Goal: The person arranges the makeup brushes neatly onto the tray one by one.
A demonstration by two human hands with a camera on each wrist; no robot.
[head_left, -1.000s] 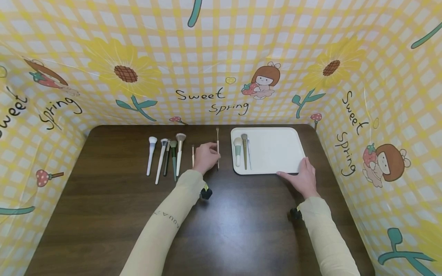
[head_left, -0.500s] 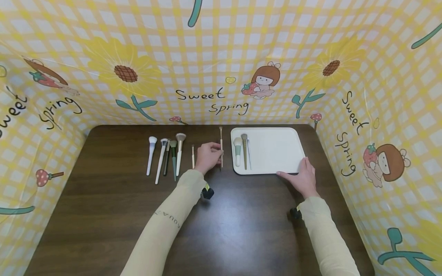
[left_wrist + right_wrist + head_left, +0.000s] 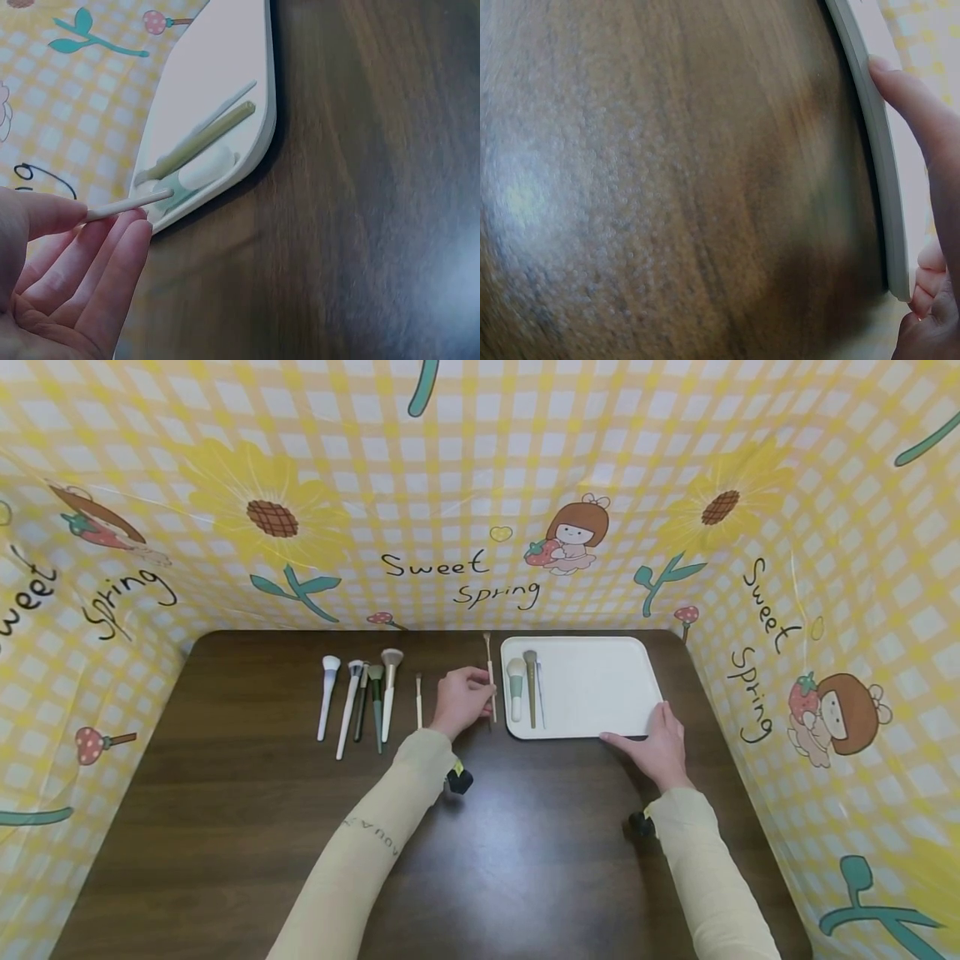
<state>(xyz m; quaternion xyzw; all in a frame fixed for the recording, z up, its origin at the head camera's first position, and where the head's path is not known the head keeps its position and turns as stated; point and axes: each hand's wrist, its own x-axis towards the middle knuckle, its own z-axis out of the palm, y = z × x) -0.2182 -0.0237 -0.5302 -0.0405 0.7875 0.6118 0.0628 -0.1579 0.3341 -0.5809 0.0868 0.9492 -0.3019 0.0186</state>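
My left hand (image 3: pixel 461 702) pinches a slim makeup brush (image 3: pixel 491 668) between thumb and fingers, just left of the white tray (image 3: pixel 600 687). The brush stands bristles away from me, raised off the table; its pale handle end (image 3: pixel 142 202) shows in the left wrist view. At the tray's near right corner, my right hand (image 3: pixel 662 747) grips the edge, thumb on the front rim and fingers at the right side. Inside the tray, along its left side, lie a green-and-white brush (image 3: pixel 516 689), an olive-handled brush (image 3: pixel 532 693) and a thin pale one (image 3: pixel 542 697).
Left of my left hand lies a small brush (image 3: pixel 419 697), partly hidden by it. Farther left, several makeup brushes, including a large white-handled one (image 3: pixel 388 702) and a white-purple one (image 3: pixel 327 697), rest on the dark wooden table (image 3: pixel 480 860). A checkered cloth (image 3: pixel 450 485) surrounds the table's back and sides.
My left hand has carried the slim brush to the right, closer to the tray, and its shadow now shows apart from it. My right hand has stayed on the tray corner.
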